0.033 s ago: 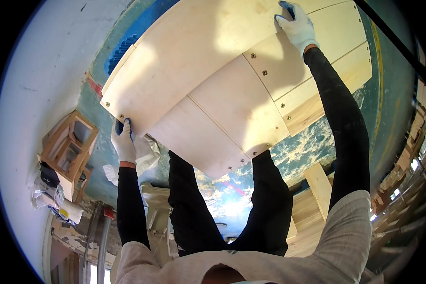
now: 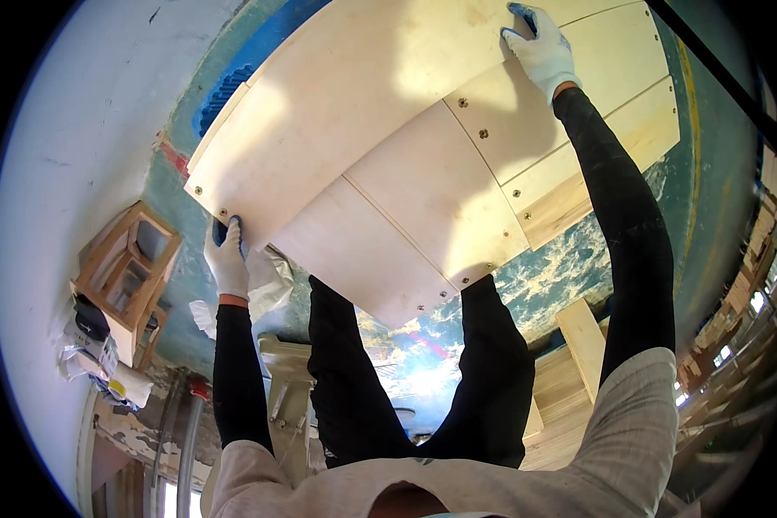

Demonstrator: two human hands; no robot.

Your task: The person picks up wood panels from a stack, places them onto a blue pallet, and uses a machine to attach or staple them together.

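My left hand (image 2: 228,257), in a white glove with a blue palm, grips the left end of a long pale wooden board (image 2: 337,95), thumb on top. Far to the right, my right hand (image 2: 544,53), gloved alike, rests on the same board near its edge with thumb and fingers apart. This board overlaps several shorter pale wooden panels (image 2: 423,190) laid side by side, which reach back toward my legs. Dark screw-like metal fittings (image 2: 483,134) dot the panels' edges. The board's far edge is partly cut off by the frame.
A small wooden frame-like stand (image 2: 129,268) is by the wall at left, with a bag and rolls beside it. A beige plastic stool (image 2: 287,380) is near my left leg. Loose planks (image 2: 581,341) lie right of my legs. A blue ridged object (image 2: 220,97) shows beyond the board.
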